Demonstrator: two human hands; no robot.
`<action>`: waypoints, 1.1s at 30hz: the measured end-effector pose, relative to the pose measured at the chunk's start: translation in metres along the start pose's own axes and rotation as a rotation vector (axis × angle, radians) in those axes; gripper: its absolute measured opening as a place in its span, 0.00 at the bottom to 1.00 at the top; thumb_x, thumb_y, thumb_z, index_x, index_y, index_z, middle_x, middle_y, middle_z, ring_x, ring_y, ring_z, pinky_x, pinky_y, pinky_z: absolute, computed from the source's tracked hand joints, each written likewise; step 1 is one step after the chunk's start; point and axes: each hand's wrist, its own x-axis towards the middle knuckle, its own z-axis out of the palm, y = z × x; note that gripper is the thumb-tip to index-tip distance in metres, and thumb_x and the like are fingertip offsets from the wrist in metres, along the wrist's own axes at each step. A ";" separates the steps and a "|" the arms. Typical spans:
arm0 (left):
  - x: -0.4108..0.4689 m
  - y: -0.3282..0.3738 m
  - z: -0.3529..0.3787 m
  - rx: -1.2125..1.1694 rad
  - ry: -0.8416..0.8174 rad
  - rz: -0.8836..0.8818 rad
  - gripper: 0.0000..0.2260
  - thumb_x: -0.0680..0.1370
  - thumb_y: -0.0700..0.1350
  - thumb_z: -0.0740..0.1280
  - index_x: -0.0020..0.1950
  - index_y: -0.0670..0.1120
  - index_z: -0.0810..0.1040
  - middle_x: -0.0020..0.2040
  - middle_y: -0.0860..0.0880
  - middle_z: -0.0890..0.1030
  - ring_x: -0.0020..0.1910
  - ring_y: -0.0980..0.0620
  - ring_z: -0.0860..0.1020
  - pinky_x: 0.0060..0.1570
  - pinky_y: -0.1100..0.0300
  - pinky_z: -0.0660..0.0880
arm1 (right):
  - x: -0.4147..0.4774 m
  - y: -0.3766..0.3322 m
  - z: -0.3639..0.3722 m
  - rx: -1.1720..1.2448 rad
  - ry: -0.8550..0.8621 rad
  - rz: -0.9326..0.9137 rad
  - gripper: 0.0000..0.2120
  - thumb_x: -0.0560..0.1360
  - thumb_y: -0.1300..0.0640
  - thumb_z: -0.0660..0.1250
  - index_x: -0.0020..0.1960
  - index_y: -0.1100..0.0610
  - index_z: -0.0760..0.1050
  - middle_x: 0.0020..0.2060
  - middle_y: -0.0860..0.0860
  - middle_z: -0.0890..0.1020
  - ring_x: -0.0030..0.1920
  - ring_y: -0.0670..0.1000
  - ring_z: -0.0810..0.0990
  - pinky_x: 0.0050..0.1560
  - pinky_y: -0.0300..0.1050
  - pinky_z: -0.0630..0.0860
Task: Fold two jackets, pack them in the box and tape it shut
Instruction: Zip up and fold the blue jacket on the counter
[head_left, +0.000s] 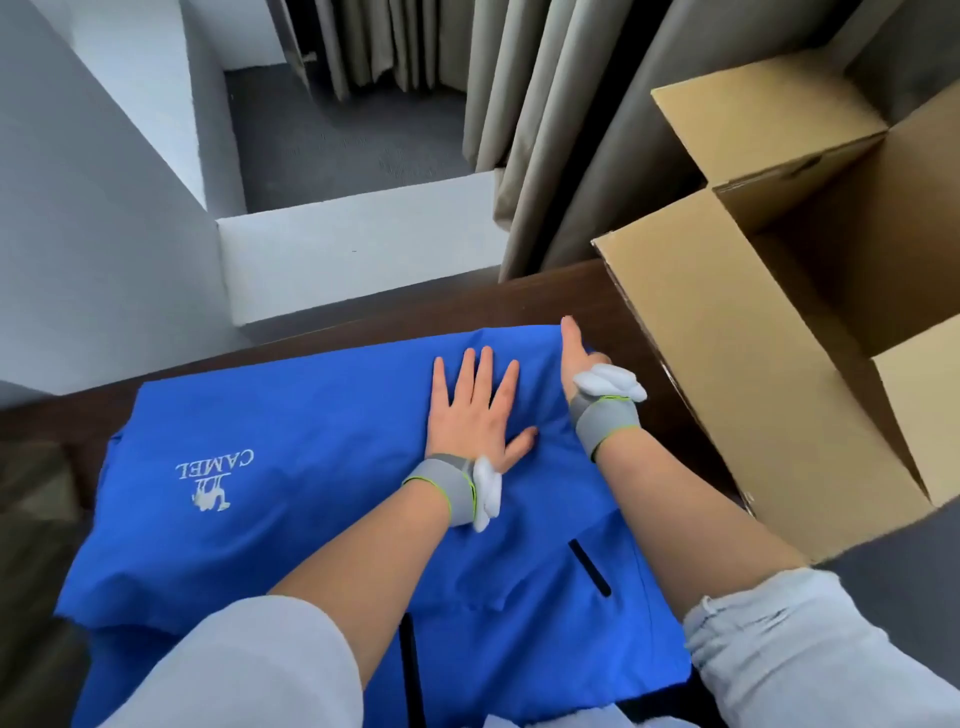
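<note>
A bright blue jacket (322, 499) with a white CAMEL logo (213, 483) lies spread across the lower centre, on a dark brown tabletop (550, 301). An open cardboard box (769, 332) stands at right, grey curtains (561, 130) behind. The left hand (475, 410) presses flat, fingers apart; the right hand (584, 358) stands edge-on at the jacket's far right edge, fingers straight and together.

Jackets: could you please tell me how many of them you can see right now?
1. The blue jacket lies spread on the dark table, with the left hand flat on it and the right hand at its far edge. A second may be hidden.
</note>
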 end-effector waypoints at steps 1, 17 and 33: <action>-0.005 -0.004 0.008 0.044 0.000 0.008 0.35 0.75 0.66 0.44 0.78 0.49 0.47 0.78 0.41 0.48 0.77 0.41 0.46 0.68 0.37 0.33 | 0.003 -0.007 0.000 -0.004 0.007 0.011 0.32 0.78 0.36 0.48 0.70 0.57 0.66 0.66 0.57 0.72 0.65 0.57 0.71 0.63 0.43 0.64; -0.017 -0.037 -0.020 -0.282 0.034 -0.075 0.24 0.80 0.54 0.54 0.76 0.53 0.57 0.78 0.49 0.47 0.77 0.51 0.44 0.74 0.48 0.36 | -0.027 -0.045 0.067 -0.288 0.326 -0.347 0.35 0.75 0.45 0.63 0.73 0.64 0.55 0.71 0.57 0.64 0.71 0.56 0.62 0.68 0.54 0.60; -0.110 -0.147 0.021 -0.608 0.062 -1.054 0.30 0.78 0.66 0.46 0.77 0.58 0.42 0.78 0.46 0.41 0.76 0.42 0.39 0.69 0.32 0.40 | -0.097 -0.072 0.129 -0.674 0.062 -1.066 0.32 0.78 0.49 0.59 0.77 0.55 0.50 0.77 0.51 0.48 0.77 0.51 0.43 0.75 0.55 0.42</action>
